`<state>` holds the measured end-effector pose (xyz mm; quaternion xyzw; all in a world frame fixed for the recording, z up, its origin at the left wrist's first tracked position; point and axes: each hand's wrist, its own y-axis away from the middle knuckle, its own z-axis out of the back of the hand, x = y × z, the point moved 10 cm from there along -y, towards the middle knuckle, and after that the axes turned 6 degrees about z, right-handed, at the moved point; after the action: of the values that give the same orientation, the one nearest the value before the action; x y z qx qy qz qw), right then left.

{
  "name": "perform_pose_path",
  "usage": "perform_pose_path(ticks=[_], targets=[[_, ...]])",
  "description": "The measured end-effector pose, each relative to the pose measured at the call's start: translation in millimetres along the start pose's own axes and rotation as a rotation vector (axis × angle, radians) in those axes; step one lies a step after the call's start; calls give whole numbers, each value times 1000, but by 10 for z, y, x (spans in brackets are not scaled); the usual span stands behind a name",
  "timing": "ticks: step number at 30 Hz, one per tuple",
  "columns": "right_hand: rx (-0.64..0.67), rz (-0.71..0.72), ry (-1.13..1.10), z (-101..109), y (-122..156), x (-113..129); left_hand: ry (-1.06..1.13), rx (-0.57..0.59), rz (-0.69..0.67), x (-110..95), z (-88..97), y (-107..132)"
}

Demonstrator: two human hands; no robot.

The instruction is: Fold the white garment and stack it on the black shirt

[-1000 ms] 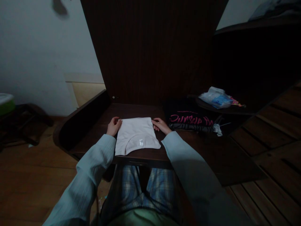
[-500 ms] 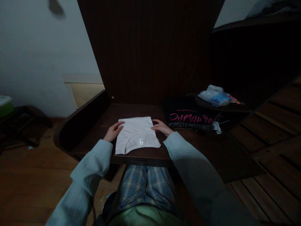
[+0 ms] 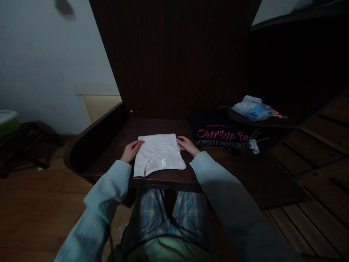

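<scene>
A folded white T-shirt [image 3: 159, 147] lies on the dark desk, its curved neckline and a small pale label toward me. At its left edge my left hand [image 3: 131, 150] is closed, fingertips on the upper left corner of the cloth. My right hand [image 3: 188, 145] has its fingers closed on the upper right edge, with thumb and index at the fabric. Parts of the fingers at both edges are hidden in the dim light.
Dark folded clothing with pink lettering [image 3: 222, 135] lies to the right. Above it, a plastic packet [image 3: 252, 108] rests on a small shelf [image 3: 283, 123]. The desk's raised side panel [image 3: 92, 136] rises at left. A green and white container [image 3: 8, 122] stands farther left.
Both hands stay at the shirt's sides, with the right fingers slightly shifted along its edge. The shirt's right side looks slightly more creased. My legs have moved apart, and the view has shifted slightly.
</scene>
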<state>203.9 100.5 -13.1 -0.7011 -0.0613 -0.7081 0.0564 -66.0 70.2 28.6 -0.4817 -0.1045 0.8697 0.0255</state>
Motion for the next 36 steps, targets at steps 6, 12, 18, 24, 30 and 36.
perform_pose_path(ticks=[6,12,18,24,30,36], targets=[[-145,216,19,108,-58,151,-40,-12,-8,4,0,-9],[-258,255,184,262,-47,232,-61,-43,6,2,30,-10],[18,135,214,29,100,156,12,38,52,21,-15,142],[311,101,210,-158,223,95,-37,165,-9,-60,-138,272],[-73,368,455,134,181,494,-214,-223,-61,-233,243,284],[-45,680,700,-285,255,840,-311,-110,-298,-469,-17,227]])
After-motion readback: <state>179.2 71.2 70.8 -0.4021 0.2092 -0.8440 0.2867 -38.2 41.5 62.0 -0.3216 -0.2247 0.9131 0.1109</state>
